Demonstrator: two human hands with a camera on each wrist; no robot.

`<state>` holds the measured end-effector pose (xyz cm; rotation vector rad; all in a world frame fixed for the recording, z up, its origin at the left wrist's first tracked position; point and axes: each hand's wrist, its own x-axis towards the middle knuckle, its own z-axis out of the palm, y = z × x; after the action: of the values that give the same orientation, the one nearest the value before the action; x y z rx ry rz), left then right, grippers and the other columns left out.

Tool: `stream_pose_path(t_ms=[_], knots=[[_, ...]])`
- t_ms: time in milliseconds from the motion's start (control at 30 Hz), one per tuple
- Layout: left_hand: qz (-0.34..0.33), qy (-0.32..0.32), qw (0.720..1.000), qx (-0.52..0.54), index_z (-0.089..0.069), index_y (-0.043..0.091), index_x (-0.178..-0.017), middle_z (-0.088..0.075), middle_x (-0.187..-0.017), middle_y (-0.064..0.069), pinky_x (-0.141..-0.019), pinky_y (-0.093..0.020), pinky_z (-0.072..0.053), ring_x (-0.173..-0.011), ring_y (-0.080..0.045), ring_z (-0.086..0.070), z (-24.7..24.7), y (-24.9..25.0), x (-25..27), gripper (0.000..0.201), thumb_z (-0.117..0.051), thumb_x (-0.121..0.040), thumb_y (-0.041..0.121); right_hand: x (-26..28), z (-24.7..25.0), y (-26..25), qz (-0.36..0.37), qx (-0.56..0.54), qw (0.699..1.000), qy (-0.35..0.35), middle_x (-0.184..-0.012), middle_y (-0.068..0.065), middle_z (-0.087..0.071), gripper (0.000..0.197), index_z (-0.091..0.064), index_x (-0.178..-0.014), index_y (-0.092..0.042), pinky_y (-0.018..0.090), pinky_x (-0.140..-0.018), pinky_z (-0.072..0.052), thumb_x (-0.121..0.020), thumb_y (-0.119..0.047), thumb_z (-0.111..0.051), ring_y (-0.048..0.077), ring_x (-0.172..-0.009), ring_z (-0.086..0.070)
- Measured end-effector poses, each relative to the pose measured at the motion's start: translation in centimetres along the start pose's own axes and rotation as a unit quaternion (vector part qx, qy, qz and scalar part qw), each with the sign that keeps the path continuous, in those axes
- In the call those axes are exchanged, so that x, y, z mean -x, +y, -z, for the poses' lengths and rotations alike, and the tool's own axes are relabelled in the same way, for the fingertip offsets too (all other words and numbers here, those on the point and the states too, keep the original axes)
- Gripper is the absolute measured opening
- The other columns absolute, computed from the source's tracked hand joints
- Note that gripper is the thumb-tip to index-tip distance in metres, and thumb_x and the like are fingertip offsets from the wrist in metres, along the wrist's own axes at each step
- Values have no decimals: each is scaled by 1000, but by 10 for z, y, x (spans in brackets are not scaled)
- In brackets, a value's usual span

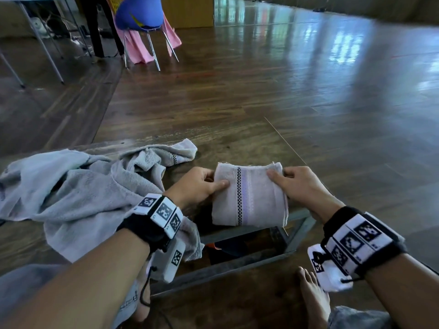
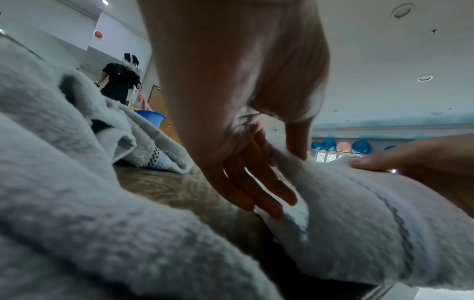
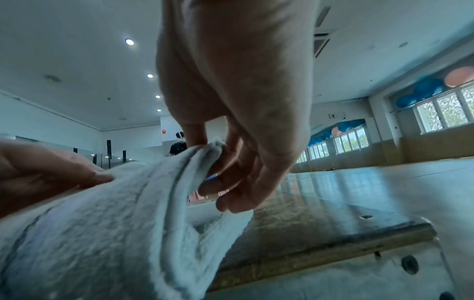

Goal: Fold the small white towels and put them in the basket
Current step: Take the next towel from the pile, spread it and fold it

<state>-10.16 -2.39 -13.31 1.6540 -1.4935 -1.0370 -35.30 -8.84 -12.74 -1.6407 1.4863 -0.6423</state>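
A small white towel (image 1: 249, 198) with a checked black stripe is folded into a rectangle. Both hands hold it up by its top corners, and its lower part hangs over a grey-rimmed rectangular frame (image 1: 237, 264) that is dark inside. My left hand (image 1: 217, 180) pinches the top left corner, thumb on the front. My right hand (image 1: 279, 173) pinches the top right corner the same way. The left wrist view shows the left hand (image 2: 256, 172) on the towel (image 2: 359, 223). The right wrist view shows the right hand (image 3: 231, 166) gripping the layered corner of the towel (image 3: 102, 233).
A loose pile of unfolded pale towels (image 1: 83, 191) lies on the wooden surface at the left, reaching my left wrist. My bare foot (image 1: 313, 295) rests at the lower right. A blue chair with pink cloth (image 1: 142, 17) and table legs (image 1: 42, 48) stand far back left.
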Motion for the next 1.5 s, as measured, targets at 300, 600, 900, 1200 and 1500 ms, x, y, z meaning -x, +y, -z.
stream_pose_path(t_ms=[300,600,900,1200,1500], knots=[[33,93,976,-194,-62,14,-81,-66,-80,1,-64,-33,-45,-77,-16,-61,-29,-9,-34,32,-61,-91,45,-24,2,7,-1,105,993,-47,-99,0,-68,23,-63,-105,-19,29,-54,-58,-97,-39,-60,16,-83,-70],[78,124,957,-250,-46,21,-78,-63,-92,-4,-83,-46,-51,-92,-30,-61,-39,-8,-46,37,-48,-95,55,-39,-11,10,-6,153,988,-1,-91,0,-63,24,-53,-91,-32,22,-35,-46,-99,-53,-48,17,-71,-64],[104,105,983,-105,-46,24,-111,-61,-97,4,-71,-28,-44,-89,-14,-60,-15,-2,-53,41,-71,-80,33,-37,-11,1,122,366,923,-10,-123,0,-54,17,-45,-112,-26,40,-77,-43,-100,-38,-44,28,-114,-55],[-46,117,917,-379,-48,25,-128,-39,-136,-3,-110,-43,-28,-135,-22,-27,-52,1,-13,42,-41,-95,49,-19,-17,-13,112,440,889,60,-67,-1,-59,44,-54,-66,-16,36,-70,-34,-81,-54,-37,18,-57,-49],[-42,75,970,-225,-28,9,-147,-7,-164,-7,-124,-39,-1,-152,-22,13,-75,0,-25,47,-38,-103,23,-21,-58,9,256,324,910,-43,-164,0,-29,50,-34,-153,-19,36,-123,-17,-107,-37,-31,16,-152,-22]])
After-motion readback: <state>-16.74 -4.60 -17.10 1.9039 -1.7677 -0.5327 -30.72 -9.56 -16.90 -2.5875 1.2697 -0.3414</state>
